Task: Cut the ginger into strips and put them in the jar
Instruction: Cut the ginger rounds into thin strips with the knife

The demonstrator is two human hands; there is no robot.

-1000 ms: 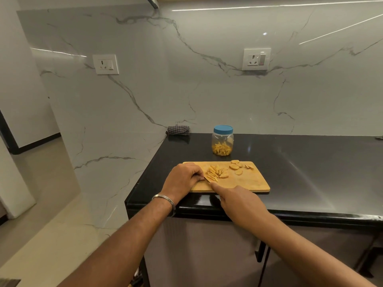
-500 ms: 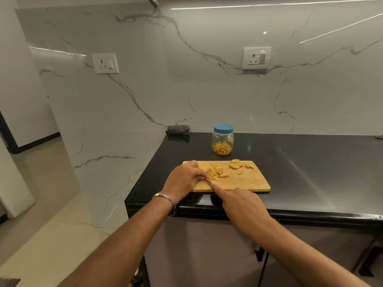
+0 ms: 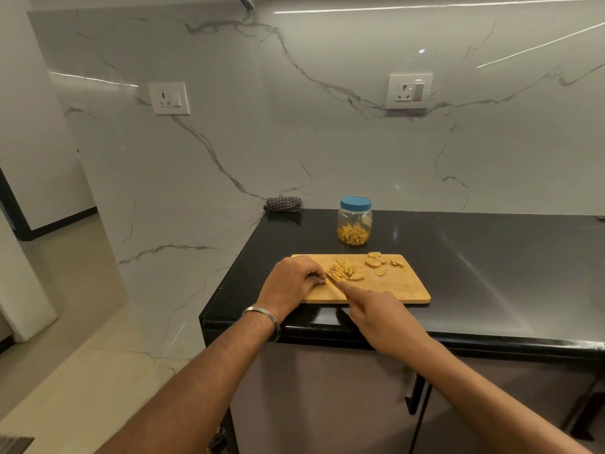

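One jar (image 3: 355,221) stood above one board (image 3: 393,283) at centre frame. The left hand (image 3: 289,283) curled over something hidden; the right hand (image 3: 379,314) gripped one knife (image 3: 332,277) beside roughly five ginger slices (image 3: 376,263).

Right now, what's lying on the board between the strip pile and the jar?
Head view: nothing but bare cutting board, then black counter, separates the strip pile from the jar.

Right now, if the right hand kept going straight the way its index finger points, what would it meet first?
The right hand points up and left along the knife, toward the left hand. It would probably meet those curled fingertips first, with the cut ginger strips just beside; depth is uncertain.
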